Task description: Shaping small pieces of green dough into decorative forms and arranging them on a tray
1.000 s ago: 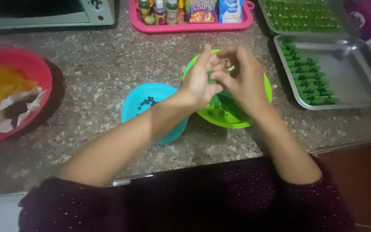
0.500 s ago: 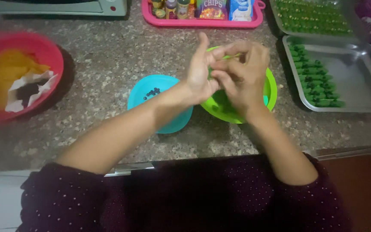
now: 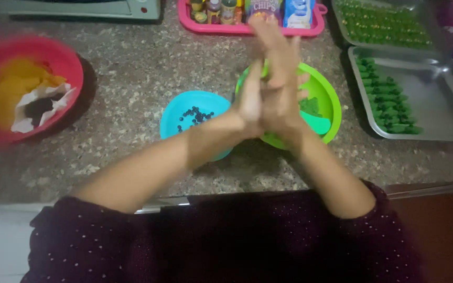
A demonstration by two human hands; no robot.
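palms (image 3: 268,94) pressed flat above green bowl (image 3: 327,94), clear of rim

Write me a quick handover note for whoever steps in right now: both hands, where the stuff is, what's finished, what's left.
Left hand and right hand: palms pressed flat together above the green bowl; whatever is between them is hidden.
Green bowl: some green dough left inside.
Blue bowl, beside it: small dark beads.
Done: far tray full of green pieces; near tray has two short rows along its left side.
Left: most of the near tray is bare.
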